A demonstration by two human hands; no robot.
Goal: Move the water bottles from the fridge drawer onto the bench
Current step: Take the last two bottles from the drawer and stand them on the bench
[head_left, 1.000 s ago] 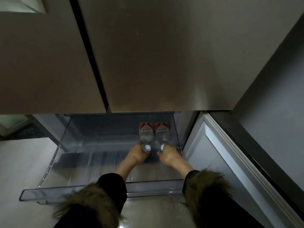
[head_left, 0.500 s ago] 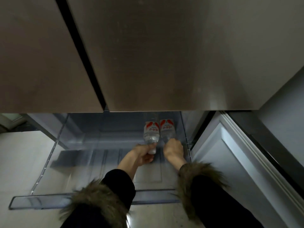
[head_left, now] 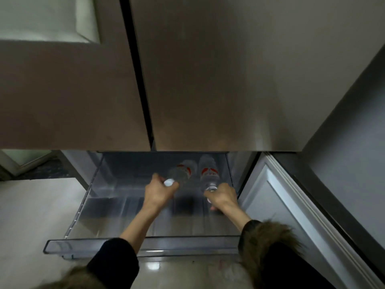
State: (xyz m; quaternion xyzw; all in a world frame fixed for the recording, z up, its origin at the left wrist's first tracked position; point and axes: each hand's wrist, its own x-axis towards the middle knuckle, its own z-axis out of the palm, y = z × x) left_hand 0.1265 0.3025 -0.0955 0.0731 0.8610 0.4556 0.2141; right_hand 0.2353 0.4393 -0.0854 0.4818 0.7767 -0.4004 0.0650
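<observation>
In the lower middle of the frame, the clear drawer (head_left: pixel 62 248) is standing pulled out below the 2 closed fridge doors (head_left: pixel 208 80). The step in hand, as I judge it, is the pick-up: both bottles are being taken by the neck and neither is yet out of the drawer.

Starting at the left, the left hand (head_left: pixel 159 192) is curling round the cap end of the left bottle (head_left: pixel 181 173). That bottle is blurred and tilting, its white cap showing at the fingers, so it is probably coming up off the drawer floor. Its label is showing red and white, but the writing is too smeared to read.

Just to its right, the right bottle (head_left: pixel 208 172) is lying near the drawer's right wall, its cap pointing toward the lower edge of the frame. The right hand (head_left: pixel 223 196) is gripping its neck, fingers wrapped under. Its label is carrying a red band over white with small red characters; I cannot make out a brand.

The desk is not appearing anywhere in view. The next move is calling for lifting both bottles clear of the drawer's front rim and of the door edge overhead, then turning to find the desk. Gripping by the neck alone is risking a swing or slip.
</observation>
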